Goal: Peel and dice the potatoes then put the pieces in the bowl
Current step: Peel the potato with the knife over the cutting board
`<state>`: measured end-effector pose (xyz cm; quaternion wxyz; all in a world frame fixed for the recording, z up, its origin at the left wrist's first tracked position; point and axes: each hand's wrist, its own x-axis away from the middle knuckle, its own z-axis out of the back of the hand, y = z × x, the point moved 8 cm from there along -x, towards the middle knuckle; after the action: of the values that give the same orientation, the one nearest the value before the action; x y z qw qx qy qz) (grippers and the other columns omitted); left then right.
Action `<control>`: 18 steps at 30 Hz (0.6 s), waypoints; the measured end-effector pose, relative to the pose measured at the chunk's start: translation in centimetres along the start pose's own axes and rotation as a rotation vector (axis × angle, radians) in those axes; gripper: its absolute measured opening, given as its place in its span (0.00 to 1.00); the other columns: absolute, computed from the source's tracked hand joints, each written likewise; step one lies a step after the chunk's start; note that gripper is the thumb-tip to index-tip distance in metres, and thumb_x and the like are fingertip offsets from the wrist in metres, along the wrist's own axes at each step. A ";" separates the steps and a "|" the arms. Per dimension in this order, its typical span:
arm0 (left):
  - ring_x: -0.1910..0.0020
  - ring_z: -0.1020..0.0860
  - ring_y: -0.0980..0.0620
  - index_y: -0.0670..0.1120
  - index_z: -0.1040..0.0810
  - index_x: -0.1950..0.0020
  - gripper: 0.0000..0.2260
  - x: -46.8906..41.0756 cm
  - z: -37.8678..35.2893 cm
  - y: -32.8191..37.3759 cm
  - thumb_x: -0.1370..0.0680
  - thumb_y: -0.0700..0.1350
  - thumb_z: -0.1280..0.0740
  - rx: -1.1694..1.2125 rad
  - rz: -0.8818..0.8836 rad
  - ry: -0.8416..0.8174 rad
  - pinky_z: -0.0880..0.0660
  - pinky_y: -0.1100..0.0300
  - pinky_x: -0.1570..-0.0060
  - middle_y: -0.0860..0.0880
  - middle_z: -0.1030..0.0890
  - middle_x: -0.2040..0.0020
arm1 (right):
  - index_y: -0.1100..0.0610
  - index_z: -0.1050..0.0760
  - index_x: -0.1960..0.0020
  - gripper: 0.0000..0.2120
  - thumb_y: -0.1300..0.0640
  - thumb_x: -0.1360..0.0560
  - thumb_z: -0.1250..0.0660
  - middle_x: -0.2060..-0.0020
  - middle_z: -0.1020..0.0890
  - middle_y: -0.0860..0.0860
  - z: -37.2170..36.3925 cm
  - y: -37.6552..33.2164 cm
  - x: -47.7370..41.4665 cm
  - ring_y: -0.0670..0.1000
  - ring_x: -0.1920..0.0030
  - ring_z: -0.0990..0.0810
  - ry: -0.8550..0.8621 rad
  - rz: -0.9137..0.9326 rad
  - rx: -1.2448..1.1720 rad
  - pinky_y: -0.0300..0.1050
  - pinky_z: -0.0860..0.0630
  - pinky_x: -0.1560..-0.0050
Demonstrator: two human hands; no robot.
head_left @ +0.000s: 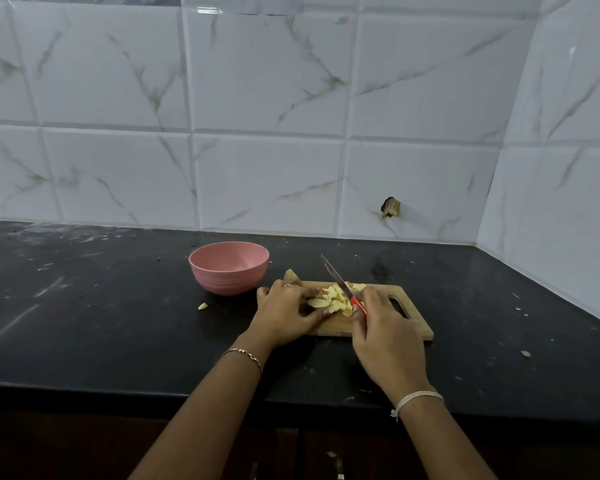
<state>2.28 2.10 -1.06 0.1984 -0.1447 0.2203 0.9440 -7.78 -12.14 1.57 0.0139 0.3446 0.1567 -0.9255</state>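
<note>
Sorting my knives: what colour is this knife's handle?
Red; the steel-bladed knife's handle shows best in the head view.

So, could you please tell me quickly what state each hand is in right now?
Left hand: pinches a potato piece.
Right hand: grips the knife.

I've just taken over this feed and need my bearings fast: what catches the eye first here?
At centre, the right hand grips a red-handled knife over pale potato pieces that the left hand holds on a wooden cutting board. Left of the board stands a pink bowl, nothing visible inside; one stray piece lies on the black counter before it.
</note>
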 end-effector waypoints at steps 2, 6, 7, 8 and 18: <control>0.34 0.33 0.50 0.61 0.26 0.33 0.22 -0.1 0.1 -0.2 0.26 0.64 0.33 0.044 0.017 0.000 0.43 0.55 0.45 0.55 0.23 0.40 | 0.51 0.30 0.38 0.11 0.52 0.19 0.39 0.60 0.20 0.46 0.0 0.0 0.0 0.45 0.65 0.24 0.000 0.001 -0.006 0.42 0.22 0.65; 0.35 0.30 0.54 0.62 0.24 0.35 0.23 -0.3 0.9 -1.0 0.29 0.59 0.27 0.231 0.092 0.075 0.41 0.54 0.41 0.58 0.22 0.42 | 0.51 0.30 0.37 0.12 0.52 0.19 0.39 0.59 0.20 0.46 -0.1 0.1 0.1 0.45 0.63 0.24 -0.001 0.005 -0.006 0.42 0.22 0.65; 0.37 0.27 0.56 0.62 0.23 0.37 0.23 -0.3 1.1 -1.5 0.32 0.60 0.27 0.304 0.125 0.097 0.39 0.53 0.38 0.59 0.21 0.45 | 0.51 0.30 0.37 0.12 0.52 0.19 0.40 0.59 0.21 0.46 -0.2 0.1 0.1 0.45 0.63 0.24 -0.008 0.003 -0.001 0.41 0.23 0.65; 0.40 0.25 0.57 0.62 0.22 0.40 0.24 -0.3 1.2 -2.0 0.36 0.61 0.28 0.379 0.163 0.112 0.37 0.50 0.35 0.61 0.20 0.48 | 0.51 0.31 0.36 0.12 0.52 0.19 0.40 0.59 0.21 0.45 -0.2 0.1 0.1 0.45 0.63 0.25 -0.015 0.003 0.002 0.41 0.23 0.65; 0.38 0.25 0.54 0.57 0.23 0.38 0.18 0.7 1.9 -4.5 0.27 0.53 0.31 0.304 0.349 0.130 0.38 0.51 0.37 0.59 0.19 0.45 | 0.50 0.31 0.36 0.12 0.51 0.19 0.41 0.60 0.22 0.46 -0.1 0.4 0.2 0.45 0.64 0.24 -0.011 -0.015 -0.003 0.42 0.22 0.64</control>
<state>3.30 6.87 -1.31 0.0370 -0.1331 0.3939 0.9087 -7.85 -12.47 1.24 0.0083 0.3383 0.1607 -0.9272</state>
